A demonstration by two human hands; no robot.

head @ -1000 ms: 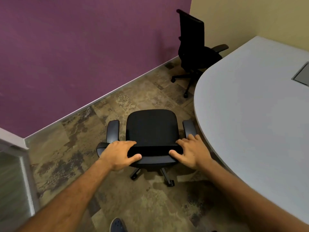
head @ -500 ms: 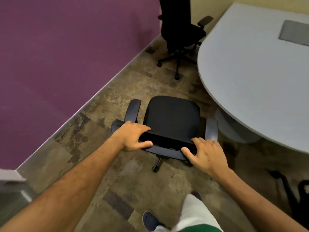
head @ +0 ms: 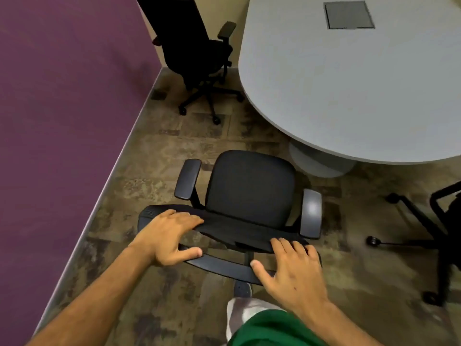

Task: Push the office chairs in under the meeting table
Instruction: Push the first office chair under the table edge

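Note:
A black office chair [head: 250, 188] with grey armrests stands on the floor in front of me, its seat facing the grey meeting table [head: 349, 78]. My left hand [head: 169, 236] grips the left end of the chair's backrest top. My right hand [head: 291, 268] grips the right end, thumb under the rim. The chair sits a short way off the table's rounded edge, near the table's pedestal base [head: 319, 161]. A second black office chair [head: 192, 46] stands in the far corner beside the table, turned partly away.
A purple wall [head: 62, 108] runs along the left with a baseboard. The base and castors of a third chair [head: 424, 236] show at the right edge. My leg and shoe [head: 243, 290] are just behind the held chair. A grey cable hatch [head: 349, 15] sits in the tabletop.
The held chair has swung round to the right, so its seat now faces the table's curved end. I have stepped along with it; both hands stay on the backrest.

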